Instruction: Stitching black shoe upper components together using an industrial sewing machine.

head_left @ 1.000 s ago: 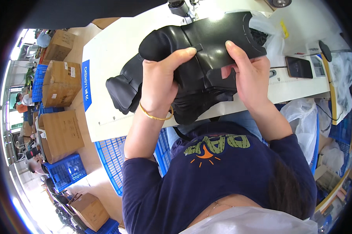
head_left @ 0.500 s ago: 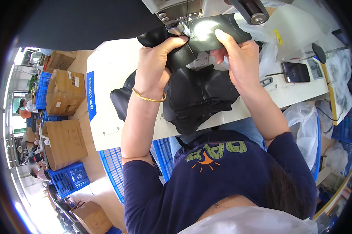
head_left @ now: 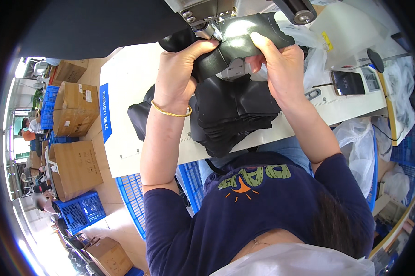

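Note:
A black leather-like piece (head_left: 244, 39) with a seam across it lies under the head of a sewing machine (head_left: 207, 11), lit by a bright spot. My left hand (head_left: 177, 69) grips its left part, thumb on top close to the presser foot (head_left: 210, 33). On the right part, my right hand (head_left: 281, 60) pinches the piece between thumb and fingers. The fingertips under the material are partly hidden. Below my hands, a stack of similar black pieces (head_left: 235, 108) rests on the white table (head_left: 124, 83), with more black material (head_left: 138, 115) beside it, left of my wrist.
A phone (head_left: 348, 83) lies at the table's right, near clear plastic sheeting (head_left: 315, 64). Blue crates (head_left: 133, 198) stand below the front edge. Cardboard boxes (head_left: 76, 168) and another blue crate (head_left: 81, 211) are on the floor at left. Other people sit farther off at left.
Both hands and the black piece have shifted very slightly within the view, along with the whole scene. The grip stays the same.

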The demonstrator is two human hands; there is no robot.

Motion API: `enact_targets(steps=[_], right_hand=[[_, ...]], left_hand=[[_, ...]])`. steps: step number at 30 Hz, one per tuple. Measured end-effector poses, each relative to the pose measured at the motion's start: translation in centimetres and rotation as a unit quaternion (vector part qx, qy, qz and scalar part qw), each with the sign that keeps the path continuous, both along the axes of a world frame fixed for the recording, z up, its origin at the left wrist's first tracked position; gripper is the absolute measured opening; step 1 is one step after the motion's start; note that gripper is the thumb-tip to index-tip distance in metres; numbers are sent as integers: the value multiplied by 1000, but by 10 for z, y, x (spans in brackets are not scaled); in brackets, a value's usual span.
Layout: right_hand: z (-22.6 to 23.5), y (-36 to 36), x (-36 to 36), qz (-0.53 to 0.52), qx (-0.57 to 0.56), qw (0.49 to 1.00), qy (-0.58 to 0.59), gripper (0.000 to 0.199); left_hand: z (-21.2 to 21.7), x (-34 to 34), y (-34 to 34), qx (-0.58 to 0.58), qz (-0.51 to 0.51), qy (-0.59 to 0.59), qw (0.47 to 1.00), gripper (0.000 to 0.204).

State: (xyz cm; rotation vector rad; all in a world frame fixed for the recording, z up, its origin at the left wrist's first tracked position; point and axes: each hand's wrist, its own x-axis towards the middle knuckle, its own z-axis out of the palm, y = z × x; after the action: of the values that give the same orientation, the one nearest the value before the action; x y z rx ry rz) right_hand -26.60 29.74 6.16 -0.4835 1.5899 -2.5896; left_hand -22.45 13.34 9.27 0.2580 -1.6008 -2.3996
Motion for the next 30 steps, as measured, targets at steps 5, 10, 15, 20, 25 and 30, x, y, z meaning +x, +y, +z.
enact_targets(steps=[5,10,15,20,25,30], right_hand=[[-2,1,0,5,5,1000,-1,13],[-2,2,-1,8,10,1000,5,14],[-1,2,-1,4,24,1000,14,16],[0,4,1,8,44,999,11,17],[1,5,2,11,44,999,10,17],[1,8,1,24,47,999,0,18]], left_hand=[[-1,-1,0,2,3,-8,1000,14],[0,-1,0,-5,5,-9,1000,13],[0,-2,-1,-5,0,-6,1000,12],[0,-6,-8,-29,3,-26,999,11],[-3,-3,-9,-30,-9,2,1000,12],[-6,3,-12,-52,-24,9,998,17]])
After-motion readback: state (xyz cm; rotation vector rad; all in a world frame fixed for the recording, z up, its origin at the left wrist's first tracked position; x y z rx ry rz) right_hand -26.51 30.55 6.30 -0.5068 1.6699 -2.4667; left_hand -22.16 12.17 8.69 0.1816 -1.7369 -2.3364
